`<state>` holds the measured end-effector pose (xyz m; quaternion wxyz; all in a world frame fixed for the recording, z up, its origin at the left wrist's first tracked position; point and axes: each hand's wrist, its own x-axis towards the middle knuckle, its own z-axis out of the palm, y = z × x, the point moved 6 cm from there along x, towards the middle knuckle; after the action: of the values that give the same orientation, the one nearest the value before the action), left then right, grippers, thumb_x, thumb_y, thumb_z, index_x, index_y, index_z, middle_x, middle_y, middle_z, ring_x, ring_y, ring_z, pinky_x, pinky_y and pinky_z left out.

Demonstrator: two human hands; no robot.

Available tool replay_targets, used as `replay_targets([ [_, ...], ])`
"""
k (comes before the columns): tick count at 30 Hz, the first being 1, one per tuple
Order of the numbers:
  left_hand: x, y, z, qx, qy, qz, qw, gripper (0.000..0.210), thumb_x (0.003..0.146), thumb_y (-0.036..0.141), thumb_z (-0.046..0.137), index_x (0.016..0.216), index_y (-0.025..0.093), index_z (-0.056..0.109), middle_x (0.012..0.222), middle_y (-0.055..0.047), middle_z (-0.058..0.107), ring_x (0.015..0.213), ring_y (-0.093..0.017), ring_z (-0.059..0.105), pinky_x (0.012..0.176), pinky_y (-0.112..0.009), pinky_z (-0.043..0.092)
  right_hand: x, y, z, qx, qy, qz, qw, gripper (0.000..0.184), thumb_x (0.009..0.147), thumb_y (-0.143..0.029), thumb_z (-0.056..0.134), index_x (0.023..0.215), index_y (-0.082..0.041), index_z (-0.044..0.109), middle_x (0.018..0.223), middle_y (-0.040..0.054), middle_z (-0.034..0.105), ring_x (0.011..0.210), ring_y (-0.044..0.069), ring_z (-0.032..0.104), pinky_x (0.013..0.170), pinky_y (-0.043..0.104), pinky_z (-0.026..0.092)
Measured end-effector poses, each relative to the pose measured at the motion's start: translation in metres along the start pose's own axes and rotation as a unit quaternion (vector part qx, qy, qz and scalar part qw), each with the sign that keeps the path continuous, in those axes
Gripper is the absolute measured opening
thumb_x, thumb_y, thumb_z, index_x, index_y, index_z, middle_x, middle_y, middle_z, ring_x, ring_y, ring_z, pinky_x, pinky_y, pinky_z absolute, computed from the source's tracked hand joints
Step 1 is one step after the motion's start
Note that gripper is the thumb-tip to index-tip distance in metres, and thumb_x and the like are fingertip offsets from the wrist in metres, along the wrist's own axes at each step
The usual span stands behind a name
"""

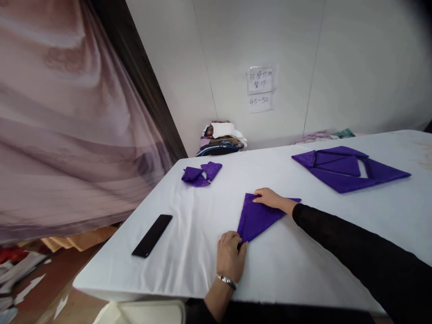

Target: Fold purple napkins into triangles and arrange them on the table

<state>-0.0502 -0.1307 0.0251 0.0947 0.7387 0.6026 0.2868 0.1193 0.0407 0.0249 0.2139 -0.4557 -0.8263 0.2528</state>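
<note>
White-draped counter (189, 265), its cloth smooth and matte, seen from above beside a pale pink, sheer curtain (60, 126) with soft horizontal folds. At far right lies a large purple napkin (347, 170), partly folded into overlapping triangular flaps, with a faint sheen. Near the middle of the counter lies the purple folded napkin (258, 217), a flat triangle pointing toward the near edge. The right arm, in a black sleeve (357, 252), reaches across from the right; the right hand (270, 198) rests flat with fingers together, pressing the triangle's upper edge. The left hand (230, 257), a metal bracelet (227, 281) on its wrist, is curled with fingers pinching the triangle's lower tip. A black phone (152, 235), flat and glossy, lies well apart to the left. Two small folded purple napkins (201, 173) sit touching near the far left corner.
</note>
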Motion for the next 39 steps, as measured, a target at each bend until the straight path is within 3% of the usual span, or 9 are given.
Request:
replay_targets([
  [9,0.002,-0.011,0.002,-0.017,0.004,-0.031,0.999,0.011,0.077,0.021,0.054,0.067,0.020,0.056,0.094,-0.003,0.059,0.093,-0.021,0.052,0.082,-0.041,0.040,0.000,0.008,0.010,-0.069,0.053,0.053,0.995,0.020,0.075,-0.037,0.059,0.090,-0.023,0.062,0.089,0.0022,0.066,0.079,0.020,0.058,0.066,0.027,0.039],
  [16,0.001,-0.013,0.001,-0.023,-0.009,-0.025,0.999,0.006,0.073,0.020,0.058,0.070,0.021,0.054,0.105,-0.004,0.059,0.103,-0.023,0.050,0.089,-0.044,0.038,0.000,0.010,0.014,-0.093,0.077,0.057,0.991,0.034,0.079,-0.038,0.056,0.110,-0.023,0.057,0.111,0.0059,0.063,0.100,0.024,0.057,0.080,0.032,0.041],
  [27,0.003,-0.023,-0.003,-0.023,-0.015,-0.015,1.000,0.007,0.073,0.016,0.056,0.070,0.021,0.053,0.109,-0.005,0.059,0.107,-0.022,0.050,0.091,-0.045,0.040,0.004,0.016,0.013,-0.091,0.093,0.068,0.989,0.033,0.080,-0.037,0.055,0.110,-0.024,0.058,0.108,0.0051,0.064,0.099,0.023,0.058,0.081,0.033,0.043],
  [33,0.006,-0.025,-0.005,-0.021,-0.018,0.009,1.000,0.014,0.071,0.015,0.058,0.083,0.022,0.056,0.112,-0.006,0.059,0.109,-0.022,0.050,0.091,-0.045,0.041,0.007,0.019,0.013,-0.095,0.101,0.073,0.988,0.034,0.080,-0.036,0.054,0.111,-0.023,0.058,0.109,0.0058,0.064,0.099,0.024,0.058,0.080,0.034,0.043],
  [39,0.012,-0.030,-0.005,-0.032,-0.027,0.004,0.999,0.006,0.075,0.015,0.053,0.074,0.021,0.056,0.108,-0.005,0.060,0.107,-0.021,0.052,0.090,-0.045,0.042,0.009,0.022,0.012,-0.099,0.106,0.062,0.987,0.032,0.081,-0.035,0.053,0.111,-0.024,0.058,0.113,0.0050,0.062,0.104,0.025,0.056,0.083,0.035,0.043],
])
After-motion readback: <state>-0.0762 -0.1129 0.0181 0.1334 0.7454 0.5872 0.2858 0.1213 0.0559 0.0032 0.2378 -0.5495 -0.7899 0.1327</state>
